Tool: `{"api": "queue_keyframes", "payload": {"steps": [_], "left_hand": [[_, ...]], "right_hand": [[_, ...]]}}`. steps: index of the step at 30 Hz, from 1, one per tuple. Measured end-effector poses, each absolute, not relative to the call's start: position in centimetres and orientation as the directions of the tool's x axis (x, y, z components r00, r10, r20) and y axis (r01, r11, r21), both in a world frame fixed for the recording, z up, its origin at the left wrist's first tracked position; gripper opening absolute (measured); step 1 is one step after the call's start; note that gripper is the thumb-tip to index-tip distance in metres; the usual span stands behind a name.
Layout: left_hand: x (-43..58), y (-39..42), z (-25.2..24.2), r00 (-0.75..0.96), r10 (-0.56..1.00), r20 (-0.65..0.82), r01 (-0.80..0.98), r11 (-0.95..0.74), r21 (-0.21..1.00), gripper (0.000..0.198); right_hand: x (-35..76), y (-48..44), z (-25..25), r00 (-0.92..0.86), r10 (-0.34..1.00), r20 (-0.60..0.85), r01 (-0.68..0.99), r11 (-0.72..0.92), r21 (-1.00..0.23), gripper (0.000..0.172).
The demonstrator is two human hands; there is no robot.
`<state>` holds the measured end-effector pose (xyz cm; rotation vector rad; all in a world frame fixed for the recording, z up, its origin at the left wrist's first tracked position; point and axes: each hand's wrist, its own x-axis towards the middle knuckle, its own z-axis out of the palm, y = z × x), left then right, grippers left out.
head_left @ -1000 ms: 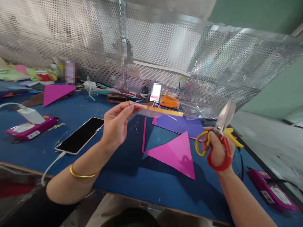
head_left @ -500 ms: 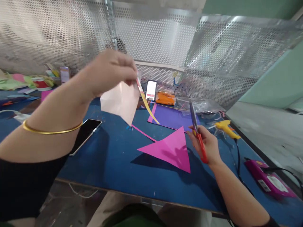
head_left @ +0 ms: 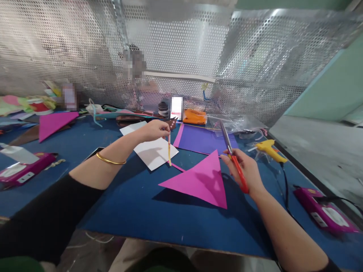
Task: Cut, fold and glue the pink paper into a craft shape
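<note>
My left hand (head_left: 155, 130) pinches a narrow yellow-white strip (head_left: 169, 151), which hangs down from the fingertips. Beneath this hand a white sheet of paper (head_left: 151, 154) lies on the table, partly covered by the forearm. My right hand (head_left: 245, 170) holds scissors with red handles (head_left: 239, 173), their metal blades pointing up and away. A folded pink paper triangle (head_left: 195, 179) stands on the blue tabletop, left of the right hand and apart from it. Behind it, a thin pink strip (head_left: 177, 166) runs toward the white sheet.
Purple sheets (head_left: 205, 139) lie behind the triangle. A yellow glue gun (head_left: 270, 150) and its cord are on the right, beside a magenta power strip (head_left: 326, 211). A lit phone (head_left: 177, 107) and an orange item (head_left: 194, 116) stand at the back, before a perforated metal screen (head_left: 181, 45).
My left hand has moved down and forward with the strip. The white sheet, raised before, now lies on the table. My right hand still holds the scissors; the view has shifted slightly.
</note>
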<state>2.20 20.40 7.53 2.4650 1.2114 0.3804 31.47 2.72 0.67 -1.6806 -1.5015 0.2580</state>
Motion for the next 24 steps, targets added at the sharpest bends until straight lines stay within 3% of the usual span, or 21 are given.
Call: {"api": "queue_keyframes", "payload": {"steps": [5,9,12,16,19,21,24], "left_hand": [[-0.9,22.1,5.5,0.497,0.868,-0.01,0.749,-0.423,0.511,0.023],[-2.8,23.4,4.0,0.391,0.921,-0.003,0.811,-0.342,0.474,0.02],[-3.7,23.4,4.1,0.322,0.94,0.116,0.85,-0.341,0.402,0.016],[-4.3,21.5,5.5,0.247,0.871,0.425,0.879,-0.386,0.28,0.027],[-4.3,19.0,5.9,0.353,0.792,0.498,0.858,-0.487,0.166,0.023],[-4.3,17.5,5.2,0.476,0.749,0.46,0.81,-0.577,0.102,0.018],[-4.5,16.1,3.4,0.647,0.661,0.379,0.713,-0.701,0.006,0.028]], "right_hand": [[31.5,2.8,0.4,0.245,0.909,0.337,0.73,0.056,-0.682,0.04],[31.6,2.9,0.0,0.213,0.929,0.304,0.742,0.049,-0.669,0.038],[31.7,3.0,-0.1,0.204,0.935,0.29,0.75,0.041,-0.66,0.038],[31.7,3.1,0.0,0.205,0.935,0.289,0.761,0.033,-0.648,0.039],[31.6,3.1,0.1,0.205,0.935,0.29,0.766,0.031,-0.642,0.04],[31.5,3.0,0.1,0.201,0.934,0.294,0.77,0.035,-0.638,0.039],[31.5,2.9,0.1,0.194,0.933,0.303,0.773,0.045,-0.633,0.039]]}}
